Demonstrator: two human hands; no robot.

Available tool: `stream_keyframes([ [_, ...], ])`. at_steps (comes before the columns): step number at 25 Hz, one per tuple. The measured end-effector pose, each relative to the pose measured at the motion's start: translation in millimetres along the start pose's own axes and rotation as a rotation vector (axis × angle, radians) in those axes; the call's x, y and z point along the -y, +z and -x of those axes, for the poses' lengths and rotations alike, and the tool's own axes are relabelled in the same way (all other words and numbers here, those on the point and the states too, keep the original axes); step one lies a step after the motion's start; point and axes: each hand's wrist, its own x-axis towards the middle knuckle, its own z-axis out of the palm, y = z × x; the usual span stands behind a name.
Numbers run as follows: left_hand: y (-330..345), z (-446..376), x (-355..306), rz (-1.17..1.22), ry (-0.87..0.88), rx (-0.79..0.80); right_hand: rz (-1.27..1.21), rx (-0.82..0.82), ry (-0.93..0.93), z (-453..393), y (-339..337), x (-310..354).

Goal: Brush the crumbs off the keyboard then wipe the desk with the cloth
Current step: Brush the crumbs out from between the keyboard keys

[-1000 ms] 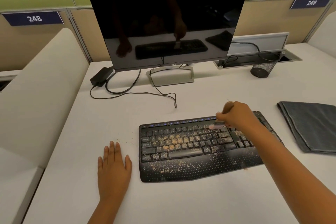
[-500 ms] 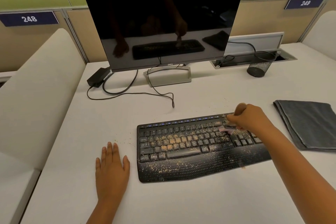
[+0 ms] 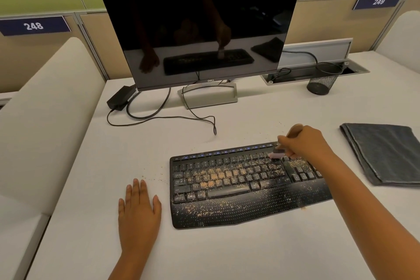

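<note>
Two hands on show, and the fingers (image 3: pixel 286 142) of the right hand (image 3: pixel 304 143) are curled tight round a small brush (image 3: pixel 277 152), its pale bristles down on the top rows of the keyboard (image 3: pixel 238 184) just left of the number pad. The left hand (image 3: pixel 138 211) lies flat on the desk (image 3: pixel 227 252) just beside the keyboard's left edge, fingers straight and nearly together, holding nothing.

Out from there: the black keyboard carries tan crumbs (image 3: pixel 216 177) thick across the middle keys, over the number pad and scattered down the dotted palm rest (key legends too small to read). A few specks lie on the desk off its left end.

Well to the right, apart from the keyboard, the grey cloth (image 3: pixel 384 152) lies folded on the desk, untouched.

Further back stands a dark monitor (image 3: pixel 200 27) marked "DELL" on its lower bezel, the screen mirroring hands and keyboard. Beside its stand, a black power brick (image 3: pixel 120 98) with a cable (image 3: pixel 172 118) looping across the desk. Back right, a black mesh cup (image 3: pixel 322 82) by an open cable tray (image 3: pixel 295 75). On the partition, blue plates read "248" (image 3: pixel 33 26) and "249" (image 3: pixel 378 1).
</note>
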Motion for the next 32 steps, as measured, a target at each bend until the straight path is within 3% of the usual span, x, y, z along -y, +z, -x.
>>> stream_keyframes([
  [8, -0.9, 0.5, -0.1, -0.015, -0.004, 0.010, -0.026, 0.062, 0.052, -0.8, 2.4, -1.5],
  [12, -0.2, 0.0, 0.5, -0.021, 0.000, 0.010, -0.144, -0.028, 0.057, -2.4, 2.2, -2.1],
  [16, 0.8, 0.1, 1.1, -0.016, -0.006, 0.009, -0.050, 0.050, 0.034, 1.1, 5.6, -0.4],
  [19, 0.9, -0.2, 0.7, -0.016, -0.005, 0.014, -0.082, -0.017, 0.050, -4.9, -2.7, -0.1],
  [25, 0.4, -0.3, -0.1, -0.009, -0.006, 0.006, 0.120, 0.005, -0.004, -1.9, 11.0, 2.2],
  [29, -0.8, -0.1, 0.1, -0.009, -0.004, 0.004, -0.043, 0.076, -0.025, 1.9, 22.0, 7.5],
  [32, -1.0, 0.0, -1.2, -0.014, -0.009, 0.013, -0.121, 0.024, -0.014, -4.8, 15.7, 8.2],
])
